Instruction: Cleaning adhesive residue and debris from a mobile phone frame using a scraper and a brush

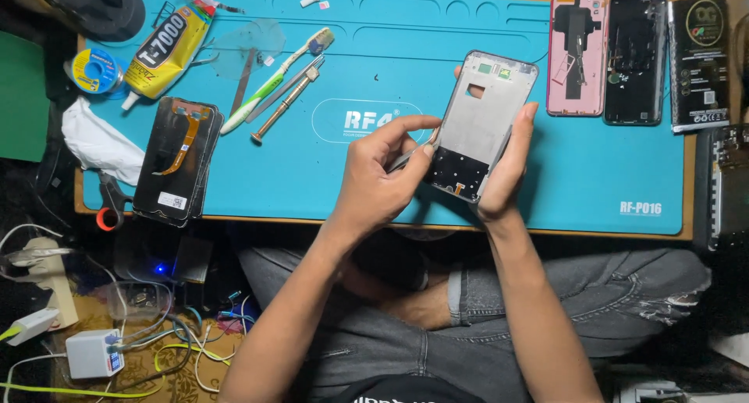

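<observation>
Phone frame (484,122) is sitting above the mat (406,44), near centre, held between both hands: right hand (507,165) gripping its right edge, left hand (382,173) touching its lower left edge. Toothbrush (277,79), metal tool (285,102) and glue tube (168,52) are lying on the mat to the left. Screen assembly (175,161) is lying at the mat's left edge, with cloth (97,142) left of it. Two phone backs (577,56) are lying side by side at the far right.
</observation>
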